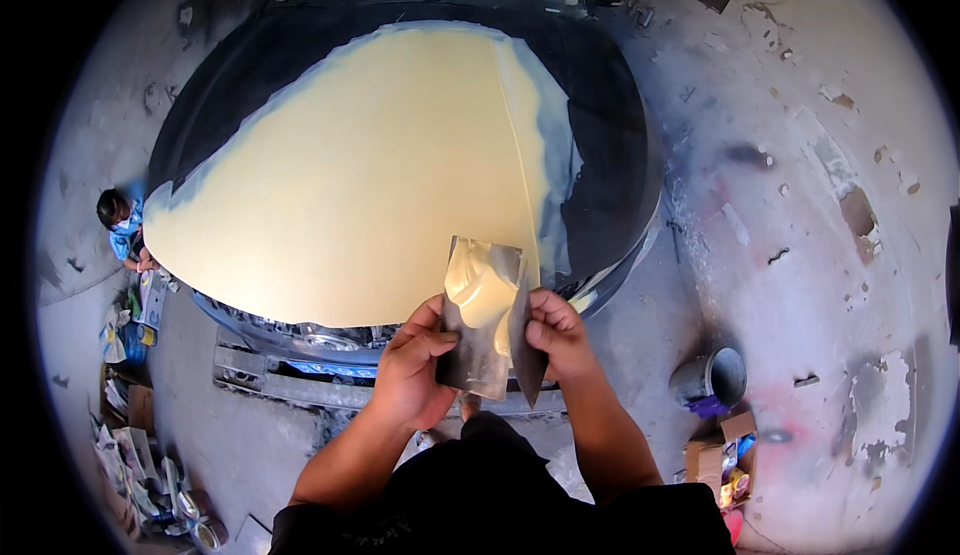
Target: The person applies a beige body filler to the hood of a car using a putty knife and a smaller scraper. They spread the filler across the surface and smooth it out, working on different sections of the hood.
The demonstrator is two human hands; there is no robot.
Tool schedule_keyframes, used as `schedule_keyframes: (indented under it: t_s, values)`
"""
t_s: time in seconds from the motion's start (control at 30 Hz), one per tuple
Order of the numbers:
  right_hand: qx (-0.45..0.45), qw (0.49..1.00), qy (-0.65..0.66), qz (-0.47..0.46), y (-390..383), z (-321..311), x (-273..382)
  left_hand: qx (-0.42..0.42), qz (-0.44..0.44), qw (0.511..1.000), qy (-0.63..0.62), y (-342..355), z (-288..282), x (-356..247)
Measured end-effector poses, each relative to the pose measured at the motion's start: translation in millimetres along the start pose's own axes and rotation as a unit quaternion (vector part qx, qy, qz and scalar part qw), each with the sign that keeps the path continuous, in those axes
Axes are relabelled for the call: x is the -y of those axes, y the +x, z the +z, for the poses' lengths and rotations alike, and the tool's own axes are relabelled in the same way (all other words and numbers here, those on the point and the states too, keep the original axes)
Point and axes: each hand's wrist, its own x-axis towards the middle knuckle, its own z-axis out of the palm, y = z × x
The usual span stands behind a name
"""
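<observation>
In front of the car, my left hand [412,367] pinches the left edge of a flat grey metal putty scraper [474,363]. Cream-yellow putty [482,285] is smeared thickly over its upper half. My right hand [560,333] is closed on a second, darker scraper [530,360], tilted along the first one's right edge. Some putty lies where the two blades meet. Beyond my hands, a car hood [605,145] carries a broad, smooth yellow coat [360,175] with bluish-grey edges, and a thin ridge line runs down its right part.
A person in blue [122,225] crouches left of the car, beside bottles and boxes. Papers and cans [150,480] lie at lower left. On the right stand a dark bucket [722,377] and a cardboard box [706,463] of supplies. The grey floor [800,285] is stained and chipped.
</observation>
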Motion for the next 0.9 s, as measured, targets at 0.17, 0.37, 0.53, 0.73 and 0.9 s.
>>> schedule_keyframes:
  t_s: [0.17, 0.37, 0.53, 0.73, 0.9]
  values:
    - [-0.132, 0.987, -0.082, -0.038, -4.4, -5.9, 24.5, 0.009, 0.096, 0.995, 0.038, -5.9, -2.0, -7.0]
    - [-0.11, 0.954, -0.279, 0.001, -35.4, 43.7, 28.8, 0.094, 0.223, 0.964, 0.106, -5.8, -13.9, 2.5]
    - [-0.099, 0.962, -0.253, 0.019, -18.9, 55.9, 30.4, 0.13, 0.218, 0.904, 0.343, -13.3, -12.6, 0.5]
    - [-0.046, 0.98, -0.183, -0.054, -1.6, 55.6, 51.5, 0.146, 0.345, 0.613, 0.696, -12.7, -1.9, -15.1]
    - [-0.033, 0.943, -0.294, -0.153, -8.2, 60.0, 93.0, 0.116, 0.266, 0.722, 0.628, -8.9, -21.2, -31.3]
